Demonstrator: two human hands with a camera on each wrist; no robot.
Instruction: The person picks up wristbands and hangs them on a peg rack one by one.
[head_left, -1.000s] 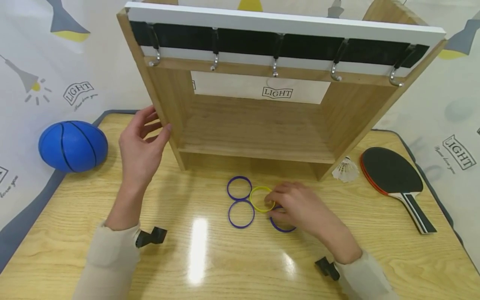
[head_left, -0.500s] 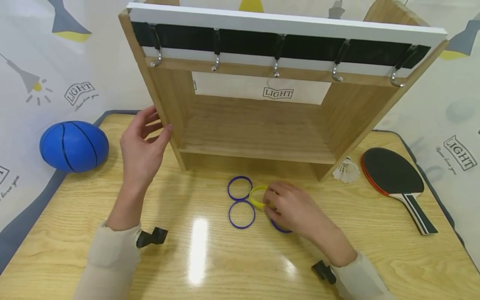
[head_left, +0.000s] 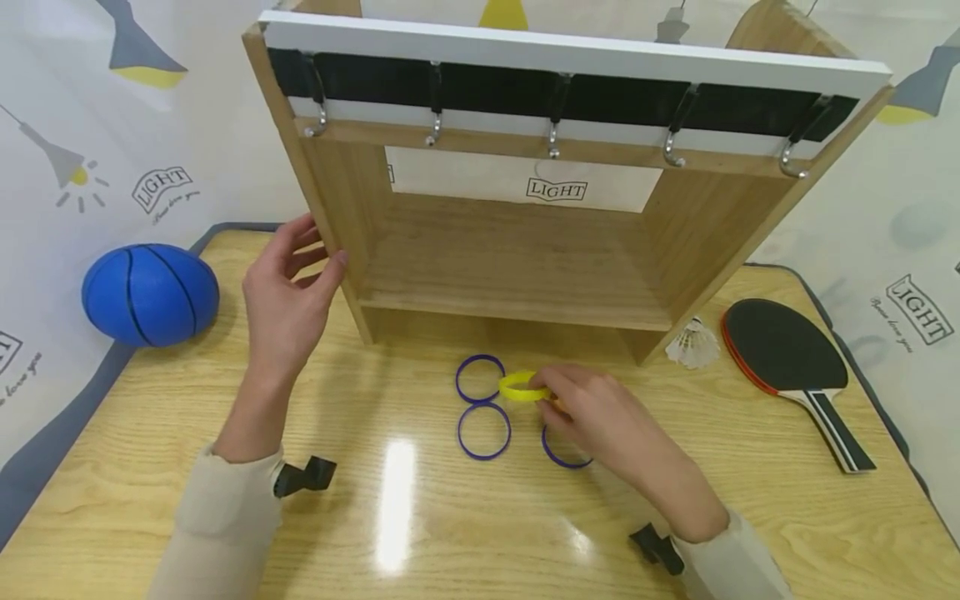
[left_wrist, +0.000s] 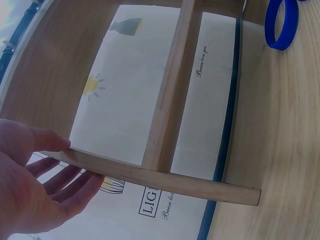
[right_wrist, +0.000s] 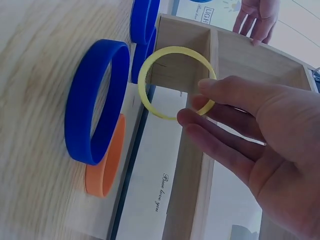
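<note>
My right hand (head_left: 611, 429) pinches the right edge of a yellow ring (head_left: 521, 387), which is tilted up off the table; in the right wrist view the yellow ring (right_wrist: 144, 82) hangs between thumb and fingers. Blue rings lie around it: one at upper left (head_left: 459, 379), one below that (head_left: 460, 431) and one partly under my right hand (head_left: 552, 454). The right wrist view also shows an orange ring (right_wrist: 95, 181) behind a blue ring (right_wrist: 75, 110). My left hand (head_left: 288, 312) grips the left side panel of the wooden rack (head_left: 517, 258), thumb on its front edge (left_wrist: 125, 172).
Metal hooks (head_left: 553, 140) line the rack's upper front. A blue ball (head_left: 150, 294) sits at the left on the table (head_left: 337, 517). To the right of the rack are a shuttlecock (head_left: 693, 344) and a black-faced paddle (head_left: 783, 346).
The yellow ring, flat on the table earlier, is now tilted up in my right hand's pinch. My left hand stays on the rack's side panel.
</note>
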